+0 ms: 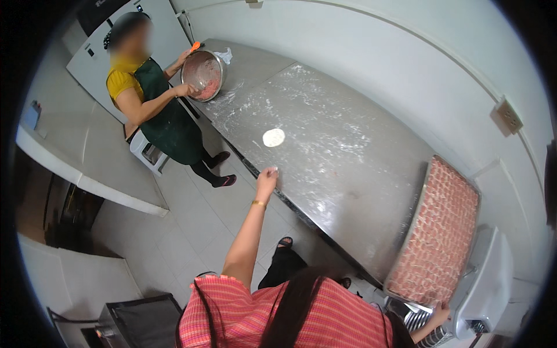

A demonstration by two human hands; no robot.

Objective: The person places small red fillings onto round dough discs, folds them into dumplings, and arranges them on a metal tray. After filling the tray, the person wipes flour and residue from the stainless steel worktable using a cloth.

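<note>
My left hand [267, 176] is over the long edge of the metal table, its fingers curled together. Whatever may be between those fingers is too small to make out. A flat, round, pale piece of dough [274, 137] lies on the flour-dusted table just beyond it. At the lower right, my right hand [440, 315] grips the near corner of a large shallow tray [408, 244]. Tight rows of small pinkish pieces with pale edges [442, 232] fill this tray. It rests at the right end of the table.
Across the metal table [342, 145] lie streaks of flour. A person in a green apron [165, 116] stands at its far left end, holding a steel bowl [203, 75] of pink minced filling. A grey-white appliance [486, 284] and a wire rack [419, 316] adjoin the tray.
</note>
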